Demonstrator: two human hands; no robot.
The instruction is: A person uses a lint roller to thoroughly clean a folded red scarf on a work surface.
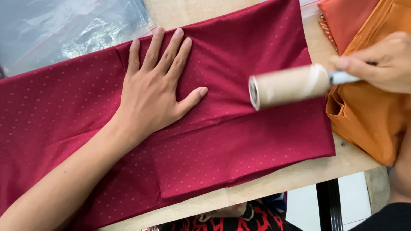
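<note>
Gripped by its white handle in the right hand (383, 64), fingers curled shut, the lint roller (289, 86) lies nearly level over the red cloth's (239, 141) right end, its long axis left-right, free end pointing left. Left hand (156, 90) presses flat, fingers spread, on the cloth.

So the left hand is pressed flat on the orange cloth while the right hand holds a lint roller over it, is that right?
Not quite. The head view shows the left hand pressed flat on the dark red dotted cloth, not the orange one. The orange cloth lies off to the side, under the right hand. The rest holds: the right hand holds the lint roller over the red cloth.
</note>
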